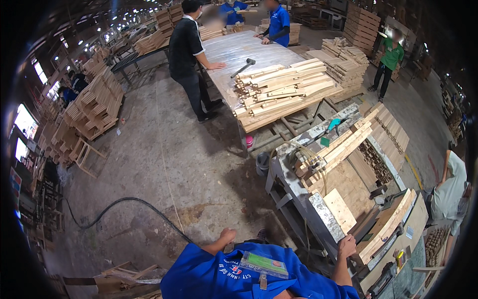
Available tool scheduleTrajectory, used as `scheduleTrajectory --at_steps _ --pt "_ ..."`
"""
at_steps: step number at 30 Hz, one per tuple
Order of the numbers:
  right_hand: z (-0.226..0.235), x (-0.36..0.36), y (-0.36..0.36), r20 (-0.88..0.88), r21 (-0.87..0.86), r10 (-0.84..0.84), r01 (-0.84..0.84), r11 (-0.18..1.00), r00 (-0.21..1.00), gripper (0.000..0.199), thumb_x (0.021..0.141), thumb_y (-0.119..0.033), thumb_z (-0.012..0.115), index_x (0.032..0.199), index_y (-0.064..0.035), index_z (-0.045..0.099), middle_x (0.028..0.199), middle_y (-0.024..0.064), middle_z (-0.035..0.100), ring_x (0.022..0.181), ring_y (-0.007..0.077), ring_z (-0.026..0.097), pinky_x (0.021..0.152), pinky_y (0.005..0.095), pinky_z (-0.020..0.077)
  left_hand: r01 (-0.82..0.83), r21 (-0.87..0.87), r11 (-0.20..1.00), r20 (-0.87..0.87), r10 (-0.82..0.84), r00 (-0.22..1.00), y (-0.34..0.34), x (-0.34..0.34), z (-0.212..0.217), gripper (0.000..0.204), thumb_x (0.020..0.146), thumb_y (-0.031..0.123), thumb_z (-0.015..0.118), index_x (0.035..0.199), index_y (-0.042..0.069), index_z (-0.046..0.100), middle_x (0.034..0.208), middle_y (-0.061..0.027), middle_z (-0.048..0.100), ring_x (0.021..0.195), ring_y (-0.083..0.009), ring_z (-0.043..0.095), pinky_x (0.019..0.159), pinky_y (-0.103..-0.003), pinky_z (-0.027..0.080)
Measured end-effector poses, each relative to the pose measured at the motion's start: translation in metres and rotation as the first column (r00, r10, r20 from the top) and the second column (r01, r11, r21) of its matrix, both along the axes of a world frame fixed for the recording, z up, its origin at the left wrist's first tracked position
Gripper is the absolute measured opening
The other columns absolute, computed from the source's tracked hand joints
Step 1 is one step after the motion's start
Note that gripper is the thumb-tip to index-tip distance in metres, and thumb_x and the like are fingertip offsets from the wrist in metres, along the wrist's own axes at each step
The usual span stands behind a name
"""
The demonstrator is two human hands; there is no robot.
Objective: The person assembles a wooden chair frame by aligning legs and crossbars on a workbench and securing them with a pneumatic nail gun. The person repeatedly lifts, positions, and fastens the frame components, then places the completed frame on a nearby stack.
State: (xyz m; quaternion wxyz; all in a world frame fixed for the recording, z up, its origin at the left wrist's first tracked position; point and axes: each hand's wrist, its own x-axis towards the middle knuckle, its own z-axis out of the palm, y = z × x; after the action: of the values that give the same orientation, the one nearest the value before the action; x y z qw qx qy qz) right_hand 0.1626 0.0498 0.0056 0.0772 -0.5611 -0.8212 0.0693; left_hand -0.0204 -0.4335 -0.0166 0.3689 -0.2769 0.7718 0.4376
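Note:
My left hand (228, 235) is curled into a loose fist in front of my blue shirt, over the floor, with nothing visible in it. My right hand (347, 246) is also closed, beside the near corner of a metal-framed work bench (323, 212). Its fingers are partly hidden, so I cannot tell whether it grips anything. Close to it lie a pale flat board (340, 209) and a long curved wooden piece (388, 229). Further back on the bench, long wooden strips (343, 149) rest near a teal-handled tool (333, 124).
Ahead, a large table (224, 50) bears piled wooden parts (284, 87) and a black mallet (242, 68). A person in black (186, 50) and one in blue (279, 25) stand at it. A black hose (124, 199) crosses the floor at left. Another person (448, 184) bends at right.

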Motion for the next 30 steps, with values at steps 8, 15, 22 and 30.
scheduleTrajectory --at_steps 8,15,22,30 --pt "0.002 -0.001 -0.001 0.021 0.037 -0.014 0.013 0.999 1.0 0.045 0.103 -0.039 0.042 0.102 -0.0068 0.073 0.107 0.0173 0.073 0.1 0.0407 0.068 0.087 0.0566 0.0479 -0.003 0.02 1.0 -0.022 0.003 1.0 0.018 -0.011 0.001 0.033 0.092 0.037 0.057 0.076 0.007 0.062 0.057 -0.0125 0.061 0.046 -0.03 0.06 0.045 -0.045 0.048" --pt "0.005 -0.003 -0.004 -0.018 0.009 -0.023 0.023 1.0 1.0 0.046 0.103 -0.039 0.04 0.104 -0.0066 0.072 0.11 0.0194 0.072 0.104 0.0423 0.067 0.089 0.0567 0.0477 0.116 -0.067 0.991 -0.059 -0.12 0.991 0.023 -0.012 -0.004 0.037 0.091 0.039 0.056 0.075 0.007 0.064 0.057 -0.0133 0.062 0.046 -0.0312 0.061 0.047 -0.045 0.05" --pt "0.011 -0.005 -0.004 0.025 -0.025 -0.047 0.047 0.999 0.999 0.045 0.102 -0.038 0.04 0.108 -0.0075 0.073 0.112 0.0191 0.072 0.106 0.0421 0.066 0.092 0.0559 0.0469 0.124 -0.042 0.991 -0.029 -0.125 0.992 0.029 -0.013 -0.009 0.034 0.092 0.035 0.053 0.079 0.006 0.067 0.063 -0.0141 0.065 0.053 -0.0313 0.064 0.05 -0.045 0.051" --pt "0.01 -0.005 -0.004 -0.022 -0.01 -0.036 0.036 0.999 0.999 0.043 0.102 -0.036 0.042 0.107 -0.0066 0.073 0.113 0.0174 0.072 0.106 0.0399 0.065 0.092 0.0547 0.0456 0.107 -0.049 0.993 0.006 -0.107 0.994 0.037 -0.016 -0.013 0.031 0.092 0.032 0.054 0.098 0.007 0.07 0.085 -0.0151 0.072 0.071 -0.029 0.069 0.059 -0.042 0.056"
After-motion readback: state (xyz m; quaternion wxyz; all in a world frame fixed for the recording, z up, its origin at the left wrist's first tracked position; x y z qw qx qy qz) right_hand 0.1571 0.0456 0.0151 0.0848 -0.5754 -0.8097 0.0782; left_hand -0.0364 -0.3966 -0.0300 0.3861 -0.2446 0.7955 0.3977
